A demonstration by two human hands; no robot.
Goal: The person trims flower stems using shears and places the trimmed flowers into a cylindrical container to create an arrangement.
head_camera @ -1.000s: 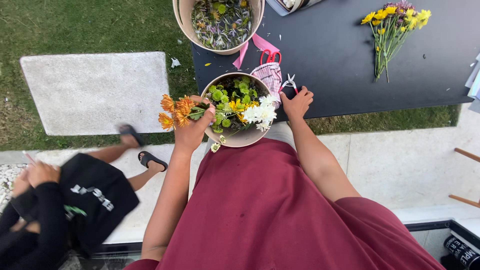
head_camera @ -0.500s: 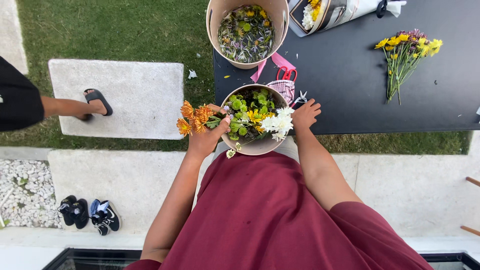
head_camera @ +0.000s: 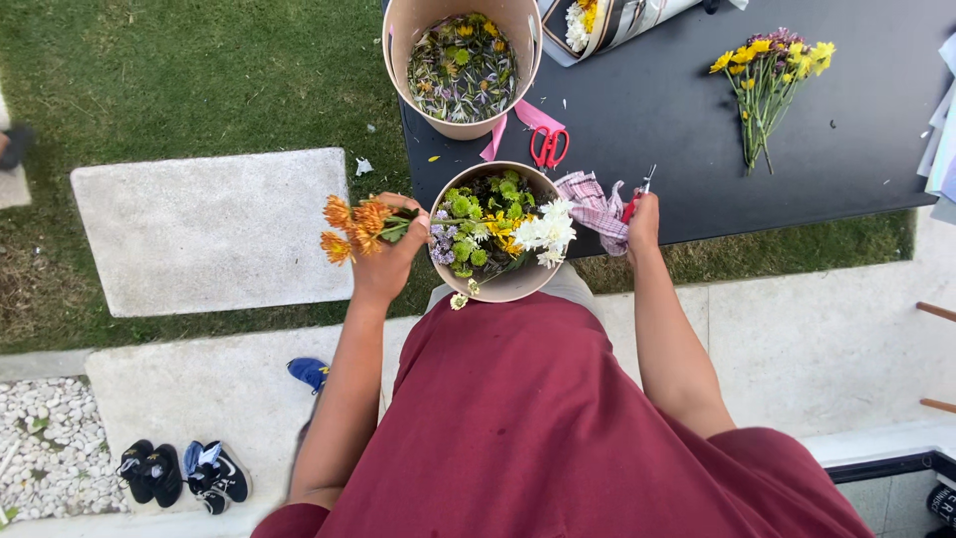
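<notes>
Place: a home garden, outdoors.
Ground: green lawn (head_camera: 199, 70) left of the black table (head_camera: 677, 110), with a stone paving slab (head_camera: 209, 229) set in it.
Signs of home: shoes (head_camera: 184, 473) left out on the paved path (head_camera: 199, 408) below the slab, white pebbles (head_camera: 50, 448) beside them.

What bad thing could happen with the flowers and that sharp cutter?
The round flower box sits right at the black table's edge, partly past it, so a nudge might tip it off. The right hand grips red-handled snips with the tips up, close to the checked cloth, which could snag. The left hand squeezes the orange flowers, so their stems might bend.
</notes>
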